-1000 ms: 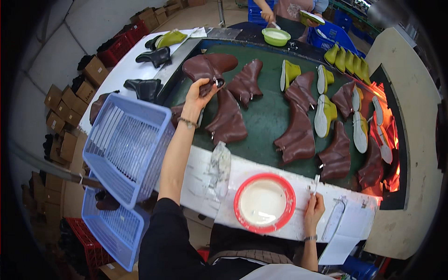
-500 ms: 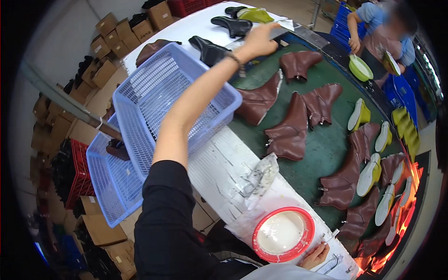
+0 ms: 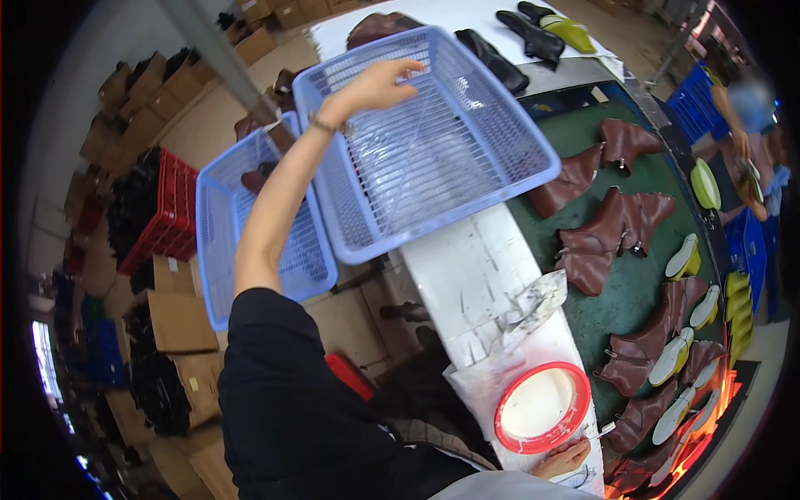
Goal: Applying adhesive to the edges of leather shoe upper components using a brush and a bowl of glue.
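Observation:
My left hand [image 3: 379, 86], with a bracelet at the wrist, hangs over the left far side of a blue plastic basket [image 3: 433, 228]. Its fingers are stretched out and nothing is in them. Inside the basket only the slatted bottom shows. At the lower right, my right hand [image 3: 565, 460] rests on the white ledge beside a red-rimmed bowl [image 3: 585, 400] of white liquid. Its fingers are closed around a thin white brush [image 3: 606, 431]; its handle is mostly hidden.
Brown ankle boots [image 3: 590, 250] and yellow-green soles [image 3: 672, 357] lie on the green belt [image 3: 575, 321]. Black boots [image 3: 533, 37] stand on the far white table. A second blue basket [image 3: 218, 275] sits lower left. Across the belt a co-worker [image 3: 746, 158] handles a sole.
My left hand has come back from the far table's edge to above the basket, and its fingers remain empty. The view has swung left. My right hand stays by the bowl.

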`<act>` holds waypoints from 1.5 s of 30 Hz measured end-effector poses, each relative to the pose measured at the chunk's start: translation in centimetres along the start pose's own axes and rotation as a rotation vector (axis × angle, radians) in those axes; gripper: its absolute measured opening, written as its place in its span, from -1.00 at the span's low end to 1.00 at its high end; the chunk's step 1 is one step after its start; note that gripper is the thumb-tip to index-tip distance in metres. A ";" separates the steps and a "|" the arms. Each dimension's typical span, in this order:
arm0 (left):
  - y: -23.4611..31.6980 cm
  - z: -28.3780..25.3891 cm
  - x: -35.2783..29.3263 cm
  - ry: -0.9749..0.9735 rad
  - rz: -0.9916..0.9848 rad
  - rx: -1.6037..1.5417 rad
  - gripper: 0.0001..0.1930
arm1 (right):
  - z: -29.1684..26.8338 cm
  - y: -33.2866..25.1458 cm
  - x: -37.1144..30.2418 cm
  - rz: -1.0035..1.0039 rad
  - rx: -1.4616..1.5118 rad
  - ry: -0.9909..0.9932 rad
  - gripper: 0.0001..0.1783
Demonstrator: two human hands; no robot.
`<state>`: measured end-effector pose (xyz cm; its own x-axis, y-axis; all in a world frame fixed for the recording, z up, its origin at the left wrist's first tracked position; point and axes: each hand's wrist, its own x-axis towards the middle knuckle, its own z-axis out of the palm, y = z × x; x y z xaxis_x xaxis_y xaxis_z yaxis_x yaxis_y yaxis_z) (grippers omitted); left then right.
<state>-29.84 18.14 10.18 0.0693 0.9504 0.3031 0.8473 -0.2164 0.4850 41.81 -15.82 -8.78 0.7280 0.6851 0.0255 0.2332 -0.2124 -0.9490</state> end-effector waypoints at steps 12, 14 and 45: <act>-15.9 -7.2 -34.8 0.382 -0.876 0.598 -0.53 | 1.4 1.3 1.3 -0.095 -0.003 -0.157 -0.70; -18.8 -2.7 -33.7 0.491 -0.929 0.078 -0.49 | 0.4 2.3 1.7 -0.176 -0.087 -0.125 -0.72; 17.0 16.6 -22.2 0.183 -0.043 -0.253 -0.33 | -2.0 -11.9 -3.3 -0.717 -0.621 -0.401 -0.88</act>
<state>-8.24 -2.94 -1.94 -0.0787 0.9089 0.4095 0.6878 -0.2478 0.6823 37.93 -16.99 3.06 0.0442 0.9508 0.3068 0.9031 0.0932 -0.4192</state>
